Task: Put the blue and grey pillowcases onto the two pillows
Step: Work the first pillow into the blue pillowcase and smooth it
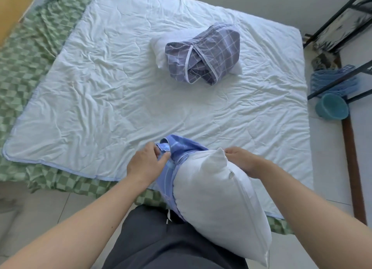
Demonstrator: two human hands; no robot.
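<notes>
Pinched between thumb and fingers of the left hand [145, 162] is a bunched fold of the blue pillowcase [177, 147], which lies crumpled at the near edge of the bed, partly under the near pillow [217, 200]. That pillow is bare white, its zip side up, one corner standing upward; it rests tilted against the person's front and over the bed's near edge, with the blue fabric gathered along its left side and not drawn over it. The right hand [241, 160] sits at the pillow's far right side, fingers curled down onto the pillow behind the raised corner; how firm that hold is cannot be told, since the fingertips are hidden by the pillow. Both forearms are bare. A white quilt [120, 83], creased, covers most of the bed, with a green checked sheet [26, 59] showing along its left and near edges. Toward the far right part of the quilt lies the second pillow [161, 49], white, with the grey checked pillowcase [209, 53] heaped loosely on top, covering most of it; its white-piped opening faces the near side. On the floor off the bed's right edge stand a dark metal rack [330, 27], a blue basket [330, 81] and a teal bucket [332, 106]. Dark trousers [161, 244] show at the bottom.
</notes>
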